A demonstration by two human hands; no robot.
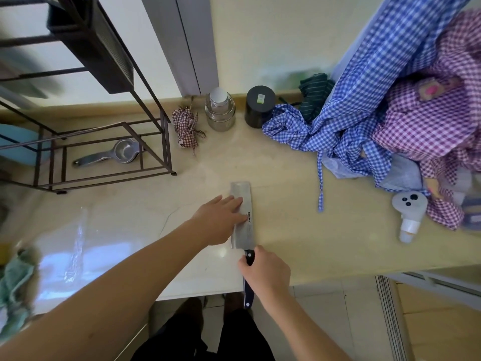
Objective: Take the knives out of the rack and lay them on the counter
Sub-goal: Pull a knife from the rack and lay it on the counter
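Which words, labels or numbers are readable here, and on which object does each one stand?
Cleaver: a small dark brand mark on the blade, too blurred to read.
Black jar: a small green and white sticker on the lid, too small to read.
Nothing else shows any text.

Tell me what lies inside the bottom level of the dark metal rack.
A silver metal citrus squeezer lies inside the dark metal rack, resting on the beige counter. No knife shows there. The rack's left part runs out of the frame, so it cannot be checked.
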